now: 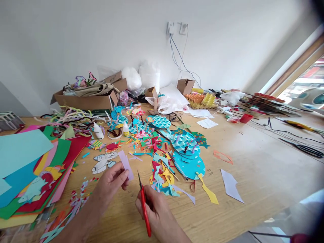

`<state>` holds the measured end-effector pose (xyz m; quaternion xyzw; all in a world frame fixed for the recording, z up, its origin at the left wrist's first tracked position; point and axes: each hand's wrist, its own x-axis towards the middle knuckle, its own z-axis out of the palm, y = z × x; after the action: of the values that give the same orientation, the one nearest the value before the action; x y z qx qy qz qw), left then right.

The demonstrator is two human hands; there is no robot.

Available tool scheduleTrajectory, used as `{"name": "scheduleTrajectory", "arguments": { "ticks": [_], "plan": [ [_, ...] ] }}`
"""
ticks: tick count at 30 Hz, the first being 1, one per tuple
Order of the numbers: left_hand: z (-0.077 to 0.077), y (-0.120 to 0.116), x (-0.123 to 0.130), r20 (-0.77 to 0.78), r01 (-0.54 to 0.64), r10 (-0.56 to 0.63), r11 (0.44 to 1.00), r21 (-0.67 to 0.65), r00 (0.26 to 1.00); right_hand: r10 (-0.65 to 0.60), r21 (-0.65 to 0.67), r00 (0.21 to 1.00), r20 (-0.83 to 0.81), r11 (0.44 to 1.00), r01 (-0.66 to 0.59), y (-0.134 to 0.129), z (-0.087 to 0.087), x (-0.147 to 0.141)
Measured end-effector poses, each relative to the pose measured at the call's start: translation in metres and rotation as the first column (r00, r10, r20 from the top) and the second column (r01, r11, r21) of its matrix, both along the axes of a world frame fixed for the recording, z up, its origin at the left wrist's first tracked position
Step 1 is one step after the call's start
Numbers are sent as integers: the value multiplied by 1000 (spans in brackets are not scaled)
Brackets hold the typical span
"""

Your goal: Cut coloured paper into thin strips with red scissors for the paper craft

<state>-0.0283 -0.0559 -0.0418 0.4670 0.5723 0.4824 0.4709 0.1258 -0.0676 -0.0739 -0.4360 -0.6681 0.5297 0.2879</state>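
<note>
Between the thumb and fingers of my left hand [113,179] is a strip of lavender paper [125,164], held upright above the table. My right hand [155,206] is wrapped round red-handled scissors [144,211], whose dark blades point up and away from me. The blades are apart from the paper, a little to its right. Just beyond my left hand lie fish drawn on white paper [102,163]. Past the scissors is a heap of coloured paper scraps [162,175], beside turquoise paper discs [191,165].
At the left lies a stack of coloured paper sheets [22,152]. Two glue bottles [98,131] stand near pipe cleaners [68,118]. A cardboard box [83,101] is against the wall. A lavender offcut [231,185] and a red cup [246,118] are on the right.
</note>
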Motion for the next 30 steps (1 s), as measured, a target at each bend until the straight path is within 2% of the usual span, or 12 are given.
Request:
{"name": "scheduleTrajectory", "arguments": {
  "ticks": [4,9,18,30],
  "plan": [
    [0,2,-1,20,20,-20,1000,0,1000,25,76,994,108,997,-33,-5,4,3],
    [0,3,3,13,13,-13,1000,-10,1000,25,75,991,129,997,-35,-3,6,1],
    [2,3,8,-56,14,-13,1000,23,998,26,56,997,78,998,-30,0,5,1],
    [2,1,13,-7,9,-9,1000,2,1000,22,35,999,42,999,-23,-1,0,-2]
  ]
}}
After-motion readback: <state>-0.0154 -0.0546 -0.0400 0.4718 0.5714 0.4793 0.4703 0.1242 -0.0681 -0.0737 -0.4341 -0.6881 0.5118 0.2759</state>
